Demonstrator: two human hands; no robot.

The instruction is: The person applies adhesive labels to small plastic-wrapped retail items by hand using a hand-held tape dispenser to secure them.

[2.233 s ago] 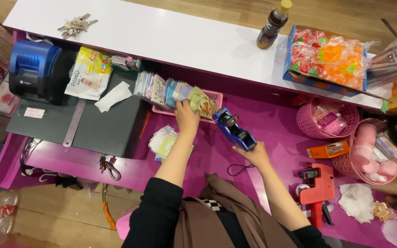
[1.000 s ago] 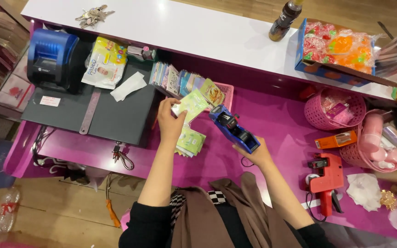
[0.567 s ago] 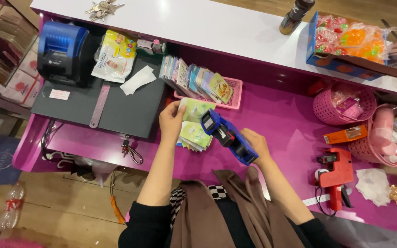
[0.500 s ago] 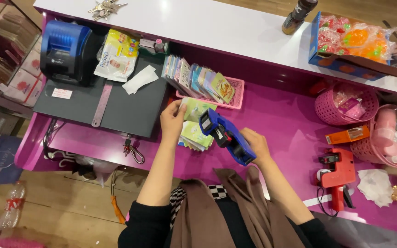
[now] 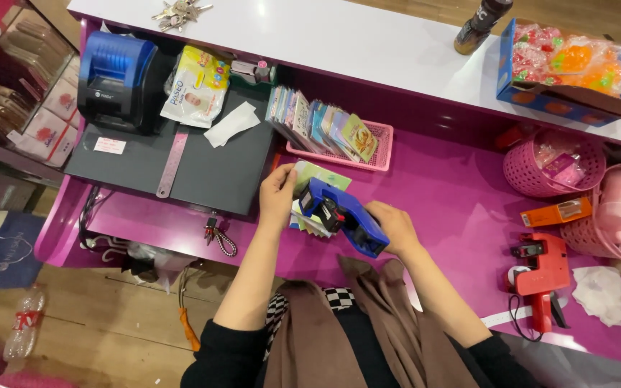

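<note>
Right hand (image 5: 395,226) clenched around the grip of a blue price gun (image 5: 343,215), gun tilted, its nose pointing left and far, pressed against the packet stack. Left hand (image 5: 277,197) grasps the stack of small packets (image 5: 315,178) at its left edge, thumb on top; stack sits low over the purple counter (image 5: 440,194), near centre. Cannot tell if the stack rests on the counter or is lifted.

Just far of the hands: pink tray (image 5: 375,147) with a row of upright packets (image 5: 310,126) leaning right. Left of it a dark raised pad (image 5: 181,165) carrying a metal ruler (image 5: 172,162), a white paper slip (image 5: 231,123) and a yellow wipes pack (image 5: 197,86). Blue-and-black receipt printer (image 5: 118,79) at far left of the pad.

White shelf (image 5: 368,39) runs across the far side; keys (image 5: 177,10) at its left, dark bottle (image 5: 479,18) toward the right, blue box of candy (image 5: 566,68) at far right.

Right side of counter: pink basket (image 5: 551,165), orange cutter (image 5: 558,212) near it, red price gun (image 5: 540,269) nearer still, well apart from the hands. Crumpled tissue (image 5: 601,291) at right edge. Keyring with cord (image 5: 218,236) hangs at the pad's near edge.
</note>
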